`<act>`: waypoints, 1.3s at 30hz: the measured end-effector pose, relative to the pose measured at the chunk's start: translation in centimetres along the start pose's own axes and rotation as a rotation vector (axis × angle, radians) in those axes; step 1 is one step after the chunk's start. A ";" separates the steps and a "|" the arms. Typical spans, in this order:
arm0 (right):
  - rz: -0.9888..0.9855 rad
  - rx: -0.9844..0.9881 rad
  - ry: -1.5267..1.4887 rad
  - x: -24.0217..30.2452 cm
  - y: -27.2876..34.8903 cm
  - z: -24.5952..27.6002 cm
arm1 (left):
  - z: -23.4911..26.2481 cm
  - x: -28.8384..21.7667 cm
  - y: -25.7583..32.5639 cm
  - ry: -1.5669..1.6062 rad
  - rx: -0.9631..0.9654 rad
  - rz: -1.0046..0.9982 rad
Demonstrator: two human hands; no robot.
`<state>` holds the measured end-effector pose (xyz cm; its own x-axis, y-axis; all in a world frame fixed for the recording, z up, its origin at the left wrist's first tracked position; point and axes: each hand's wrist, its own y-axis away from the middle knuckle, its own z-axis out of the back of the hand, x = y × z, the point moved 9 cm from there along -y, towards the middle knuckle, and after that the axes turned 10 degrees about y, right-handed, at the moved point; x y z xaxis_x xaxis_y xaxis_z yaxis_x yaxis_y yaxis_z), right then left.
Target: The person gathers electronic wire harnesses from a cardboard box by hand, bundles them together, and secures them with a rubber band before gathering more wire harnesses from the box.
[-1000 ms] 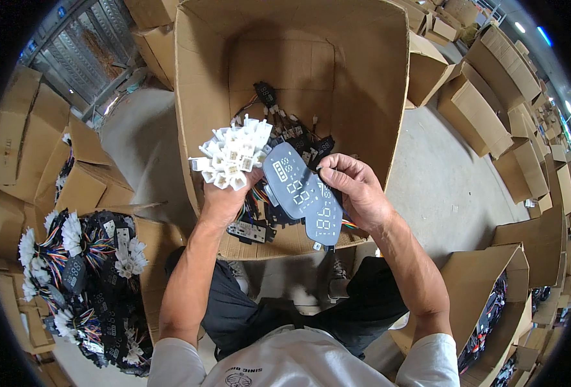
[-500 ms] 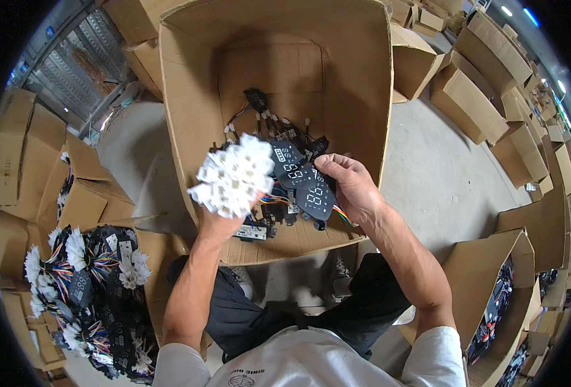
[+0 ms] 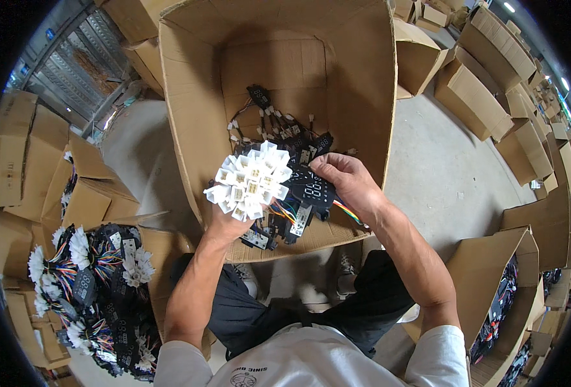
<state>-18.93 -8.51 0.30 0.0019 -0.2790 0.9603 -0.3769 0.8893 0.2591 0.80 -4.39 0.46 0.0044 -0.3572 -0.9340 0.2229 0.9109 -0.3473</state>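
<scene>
My left hand [image 3: 228, 224] is closed around a bunch of wires topped by white plug connectors [image 3: 253, 182], whose open ends face up. Black display panels [image 3: 312, 188] with pale digit markings hang at the right of this bunch, on multicoloured wires. My right hand [image 3: 352, 184] pinches the edge of a display panel between thumb and fingers; the fingertips are partly hidden beneath. Both hands are above a large open cardboard carton [image 3: 356, 77]. In it lies a heap of similar wired display panels [image 3: 259, 97], some with small white plugs.
At my left, bundled wired panels [image 3: 98, 303] are piled with their white connectors in clusters. A carton [image 3: 492, 284] holding more wired parts stands at my right. Further cartons [image 3: 472, 103] line the grey floor [image 3: 427, 168] on the far right.
The white connectors have shifted right and turned more upright. The display panels, fanned apart before, now overlap more closely. My right hand has barely moved.
</scene>
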 end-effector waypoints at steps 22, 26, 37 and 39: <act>1.026 0.052 1.031 9.4 7.2 -3.9 | 1.1 0.9 0.1 0.520 -0.022 0.191; 1.113 0.098 1.089 9.5 8.5 -5.0 | 1.1 0.5 0.9 0.827 0.047 0.212; 1.136 0.169 1.119 9.6 9.9 -5.8 | 4.4 -1.3 0.9 0.492 0.069 0.180; 1.070 0.184 1.072 9.7 10.2 -4.9 | 5.1 -2.1 0.7 0.374 0.097 0.135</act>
<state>-18.25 -0.37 12.74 0.2803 0.9038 0.3235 -0.7433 0.4176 -0.5226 5.93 -4.02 2.64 -0.3106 -0.1194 -0.9430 0.3359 0.9143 -0.2264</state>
